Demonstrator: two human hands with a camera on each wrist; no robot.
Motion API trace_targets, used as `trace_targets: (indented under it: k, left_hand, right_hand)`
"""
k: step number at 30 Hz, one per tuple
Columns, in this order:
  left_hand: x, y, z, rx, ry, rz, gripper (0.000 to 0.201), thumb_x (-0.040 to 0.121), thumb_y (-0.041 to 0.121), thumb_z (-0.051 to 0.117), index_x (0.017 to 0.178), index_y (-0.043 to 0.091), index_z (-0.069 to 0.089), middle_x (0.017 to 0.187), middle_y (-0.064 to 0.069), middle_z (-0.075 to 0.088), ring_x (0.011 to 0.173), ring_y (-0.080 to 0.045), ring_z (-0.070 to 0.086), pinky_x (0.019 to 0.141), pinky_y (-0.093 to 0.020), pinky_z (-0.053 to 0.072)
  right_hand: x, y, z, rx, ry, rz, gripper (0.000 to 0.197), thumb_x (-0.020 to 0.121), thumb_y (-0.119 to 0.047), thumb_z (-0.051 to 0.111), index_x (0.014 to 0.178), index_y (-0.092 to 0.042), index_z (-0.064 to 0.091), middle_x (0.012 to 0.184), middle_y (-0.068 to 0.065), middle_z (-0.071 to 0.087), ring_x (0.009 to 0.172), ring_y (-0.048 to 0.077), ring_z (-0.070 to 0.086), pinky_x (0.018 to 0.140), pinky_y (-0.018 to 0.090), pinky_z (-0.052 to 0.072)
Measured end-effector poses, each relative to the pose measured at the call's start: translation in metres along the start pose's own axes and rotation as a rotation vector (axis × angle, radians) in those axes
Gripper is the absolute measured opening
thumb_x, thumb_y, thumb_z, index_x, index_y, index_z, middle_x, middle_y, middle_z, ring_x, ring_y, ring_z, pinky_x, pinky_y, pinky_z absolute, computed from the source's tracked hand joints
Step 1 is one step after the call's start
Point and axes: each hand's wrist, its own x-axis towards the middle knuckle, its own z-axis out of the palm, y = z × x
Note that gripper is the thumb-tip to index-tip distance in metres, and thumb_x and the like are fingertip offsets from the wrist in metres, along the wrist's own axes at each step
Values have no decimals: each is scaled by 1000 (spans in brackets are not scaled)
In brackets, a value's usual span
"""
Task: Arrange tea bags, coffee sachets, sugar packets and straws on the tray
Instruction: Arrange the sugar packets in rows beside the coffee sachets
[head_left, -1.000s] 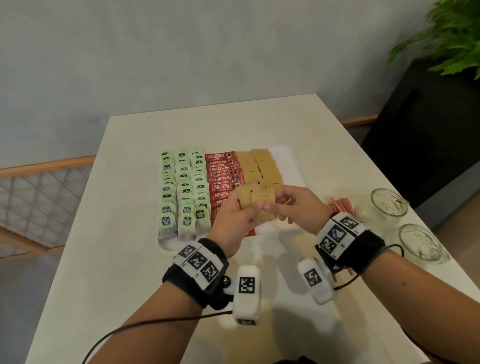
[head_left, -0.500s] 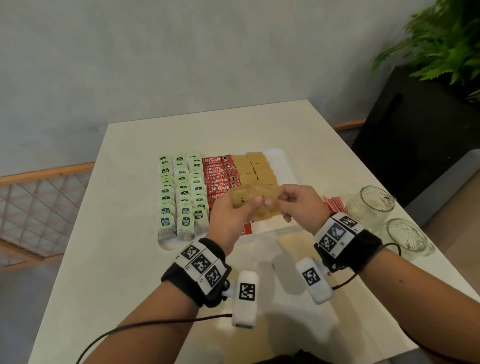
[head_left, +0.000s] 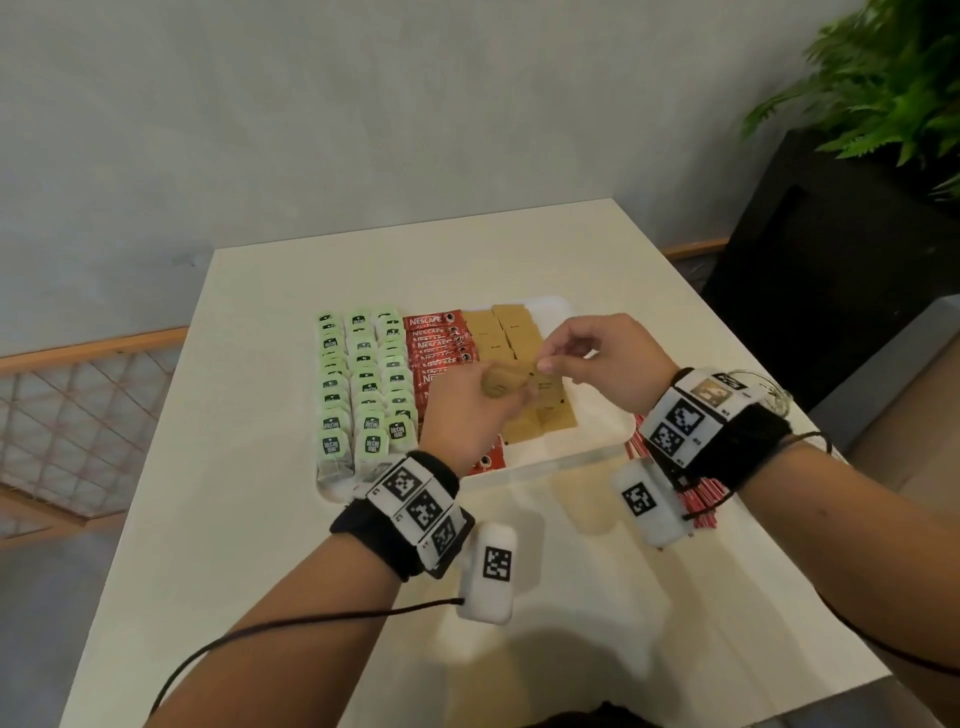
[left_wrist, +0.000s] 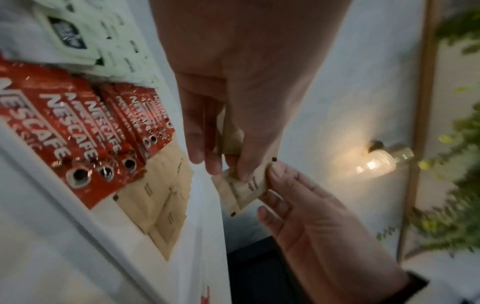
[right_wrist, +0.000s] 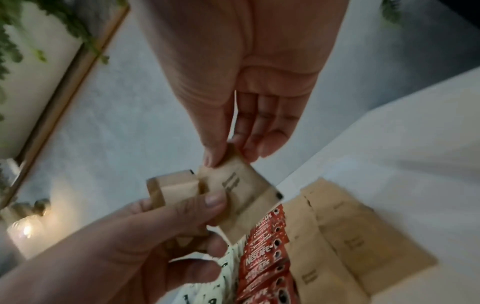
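A white tray (head_left: 592, 426) holds three columns of green tea bags (head_left: 363, 384), a column of red coffee sachets (head_left: 436, 338) and two columns of brown sugar packets (head_left: 511, 332). Above the sugar columns my left hand (head_left: 498, 395) grips a small stack of sugar packets (right_wrist: 168, 189). My right hand (head_left: 550, 358) pinches the corner of one sugar packet (right_wrist: 244, 185) that sticks out of the stack, with my left thumb still lying on it. The left wrist view shows that same packet (left_wrist: 241, 189) between the two hands. Red straws (head_left: 704, 499) lie on the table under my right wrist.
A glass jar (head_left: 774, 395) peeks out behind my right wrist, near the table's right edge. A black planter (head_left: 831, 270) with a green plant (head_left: 883, 78) stands right of the table. A grey wall sits close behind, and a wooden lattice rail (head_left: 78, 415) runs on the left.
Both hands have moved further out over the tray's sugar columns. My right hand has drawn one packet partly out of the stack that my left hand holds.
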Motion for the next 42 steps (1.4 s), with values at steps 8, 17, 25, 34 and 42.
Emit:
trace_targets:
  k: [8, 17, 25, 34, 42]
  left_hand:
    - [3, -17, -6, -319, -16, -231, 17, 92, 10, 66, 108, 16, 65, 90, -4, 72, 73, -13, 69, 68, -31, 60]
    - [11, -33, -28, -495, 150, -401, 16, 100, 25, 55, 106, 19, 68, 104, 0, 72, 96, -16, 69, 83, -34, 59]
    - [11, -34, -32, -574, 146, -474, 20, 96, 30, 60, 112, 20, 68, 109, -2, 73, 98, -19, 68, 66, -26, 55]
    - [10, -29, -26, -568, 81, -405, 11, 92, 16, 68, 102, 12, 69, 96, -6, 75, 84, -19, 71, 75, -31, 60]
    - [4, -7, 6, -543, 89, -338, 11, 84, 7, 74, 84, 14, 65, 78, -1, 69, 65, -10, 61, 67, -24, 52]
  right_hand:
    - [-9, 38, 27, 124, 27, 258, 13, 82, -23, 76, 87, -12, 71, 72, -1, 67, 57, 3, 61, 53, 19, 50]
    - [-14, 59, 44, -36, -69, 536, 16, 78, -28, 80, 86, -17, 70, 79, -3, 74, 65, 8, 69, 51, 15, 45]
    - [-12, 47, 53, -94, -68, 556, 17, 77, -26, 80, 84, -14, 70, 77, 2, 73, 63, 9, 66, 59, 18, 52]
    - [-11, 37, 42, -1, -20, 426, 22, 84, -40, 71, 90, -19, 68, 82, -3, 72, 68, 10, 64, 59, 21, 47]
    - [-7, 13, 32, 280, -238, 299, 25, 82, -16, 75, 105, -11, 70, 83, 7, 71, 67, 9, 64, 62, 18, 52]
